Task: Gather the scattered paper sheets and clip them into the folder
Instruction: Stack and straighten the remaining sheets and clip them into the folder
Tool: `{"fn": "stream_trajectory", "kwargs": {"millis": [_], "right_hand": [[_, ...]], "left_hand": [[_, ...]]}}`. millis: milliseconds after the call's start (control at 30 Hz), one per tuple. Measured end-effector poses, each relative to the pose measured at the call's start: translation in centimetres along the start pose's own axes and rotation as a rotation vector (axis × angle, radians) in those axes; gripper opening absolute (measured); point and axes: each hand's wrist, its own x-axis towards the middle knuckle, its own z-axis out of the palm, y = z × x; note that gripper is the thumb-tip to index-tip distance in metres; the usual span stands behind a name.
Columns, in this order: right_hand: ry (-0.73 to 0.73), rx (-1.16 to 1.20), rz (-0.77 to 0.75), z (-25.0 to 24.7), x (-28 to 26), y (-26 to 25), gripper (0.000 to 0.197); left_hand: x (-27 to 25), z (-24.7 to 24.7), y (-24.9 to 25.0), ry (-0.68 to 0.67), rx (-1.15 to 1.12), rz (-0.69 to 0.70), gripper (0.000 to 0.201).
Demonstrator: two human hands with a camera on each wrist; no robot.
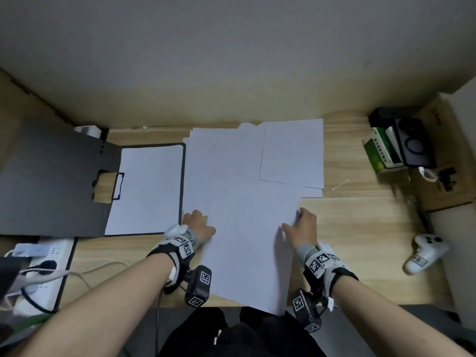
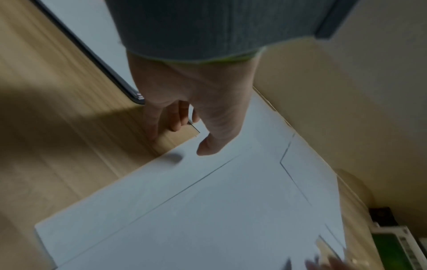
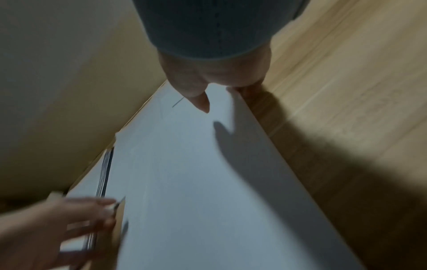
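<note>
While the light wood-grain surface (image 1: 360, 228) runs wall to wall here, it's tucked under a plain pale wall, with cardboard panels closing in both sides, so it's kind of a little booth. Off to the left edge sits a white power strip (image 1: 43, 266) with cables plugged in, and on the right there's a green-and-white carton (image 1: 378, 153), a black gadget (image 1: 412, 143) leaning on it, and a white game controller (image 1: 425, 253) lying by itself.

The open dark grey folder (image 1: 51, 176) lies flat at the left, one white page sitting in its right half and the black wire clip (image 1: 118, 186) at the hinge. Right beside it, the scattered white paper sheets (image 1: 244, 202) overlap in a loose spread across the middle, the nearest one hanging past the front edge.

The left hand (image 1: 198, 225) sits at the left edge of the spread, thumb pressing on top of a sheet and fingers curled at its edge on the wood. The right hand (image 1: 301, 228) has the right edge of the big front sheet pinched, thumb on top and fingers tucked under, with that edge lifted slightly.
</note>
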Motion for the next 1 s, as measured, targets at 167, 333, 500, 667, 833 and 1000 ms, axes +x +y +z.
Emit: {"fn": "stream_trajectory", "kwargs": {"millis": [167, 333, 500, 667, 833, 1000], "right_hand": [[-0.072, 0.065, 0.219, 0.3, -0.7, 0.0, 0.046], [-0.212, 0.107, 0.221, 1.7, -1.9, -0.3, 0.021], [-0.284, 0.314, 0.285, 2.4, -2.4, -1.0, 0.023], [-0.360, 0.247, 0.328, 3.1, -1.5, -0.4, 0.049], [-0.435, 0.275, 0.271, 2.4, -2.3, -3.4, 0.043], [-0.353, 0.357, 0.267, 2.4, -1.5, -5.6, 0.049]], "left_hand": [[-0.8, 0.9, 0.5, -0.070, -0.227, -0.004, 0.024], [-0.6, 2.4, 0.5, -0.147, -0.300, 0.000, 0.039], [-0.5, 2.3, 0.1, -0.152, -0.320, -0.050, 0.041], [-0.8, 1.4, -0.5, -0.174, -0.269, -0.061, 0.047], [0.2, -0.4, -2.0, -0.178, -0.279, -0.034, 0.057], [0.3, -3.7, -3.5, -0.095, -0.244, 0.007, 0.058]]}}
